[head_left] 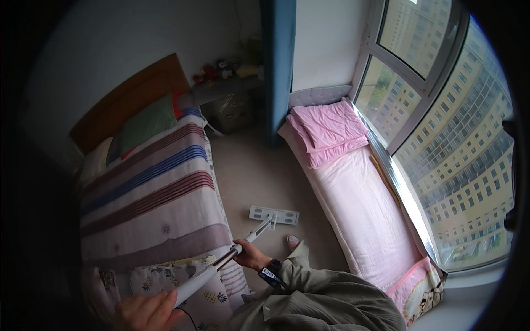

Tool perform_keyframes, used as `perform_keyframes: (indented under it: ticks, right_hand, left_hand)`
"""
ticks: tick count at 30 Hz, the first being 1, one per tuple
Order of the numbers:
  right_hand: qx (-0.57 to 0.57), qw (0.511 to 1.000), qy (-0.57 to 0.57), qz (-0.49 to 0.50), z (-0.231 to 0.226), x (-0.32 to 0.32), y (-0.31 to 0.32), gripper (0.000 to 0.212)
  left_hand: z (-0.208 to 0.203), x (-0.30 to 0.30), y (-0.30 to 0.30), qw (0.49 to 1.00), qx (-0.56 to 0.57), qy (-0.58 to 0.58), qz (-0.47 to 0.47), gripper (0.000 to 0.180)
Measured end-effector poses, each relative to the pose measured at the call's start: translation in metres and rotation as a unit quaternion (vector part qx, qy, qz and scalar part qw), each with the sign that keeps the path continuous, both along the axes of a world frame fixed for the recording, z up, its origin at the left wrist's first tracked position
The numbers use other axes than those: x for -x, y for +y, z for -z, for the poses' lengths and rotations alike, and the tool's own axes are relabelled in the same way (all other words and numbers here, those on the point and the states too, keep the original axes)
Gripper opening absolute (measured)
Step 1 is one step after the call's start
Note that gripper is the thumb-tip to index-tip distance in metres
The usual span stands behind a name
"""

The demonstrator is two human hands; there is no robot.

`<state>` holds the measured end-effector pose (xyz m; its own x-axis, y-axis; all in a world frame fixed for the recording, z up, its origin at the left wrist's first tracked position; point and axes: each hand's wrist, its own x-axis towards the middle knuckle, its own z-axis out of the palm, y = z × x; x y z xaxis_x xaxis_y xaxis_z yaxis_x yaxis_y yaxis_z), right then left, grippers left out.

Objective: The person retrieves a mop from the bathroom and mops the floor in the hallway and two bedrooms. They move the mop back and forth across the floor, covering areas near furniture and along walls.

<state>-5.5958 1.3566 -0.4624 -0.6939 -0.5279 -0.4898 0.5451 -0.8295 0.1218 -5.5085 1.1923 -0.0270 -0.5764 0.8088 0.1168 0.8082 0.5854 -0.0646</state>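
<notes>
Both hands have hold of a mop (225, 258), its pole slanting from the lower left up to the flat white head (287, 217), which lies on the floor (259, 165) between two beds. The left hand (146, 310), at the lower edge, is curled around the thick white upper end of the pole; the right hand (251, 255) is closed around it farther down, by the lower end of the bronze section, with a dark band (271, 275) at the wrist and a loose olive sleeve (314, 281) behind. A foot (292, 241) shows just beside the head — below its right end. To the left stands the striped bed (160, 193), with a wooden headboard (130, 105) and a green pillow (149, 126); a pineapple-print cloth (207, 287) lies at its near end, under the pole. To the right, along the window (408, 71), is the narrow pink bed (361, 204), folded pink bedding (334, 127) at its far end. Beyond the floor hangs a blue curtain (277, 71) — left of it, toys (225, 68) sit on a grey surface (221, 92) in dim light.
</notes>
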Motion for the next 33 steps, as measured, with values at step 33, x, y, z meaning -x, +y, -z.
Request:
perform_keyframes:
  ticks: [33]
  right_hand:
    - [-0.436, 0.813, 0.346, -0.168, 0.178, 0.688, 0.255, 0.051]
  left_hand:
    - [0.164, 0.552, 0.257, 0.872, -0.442, -0.042, -0.207, 0.024]
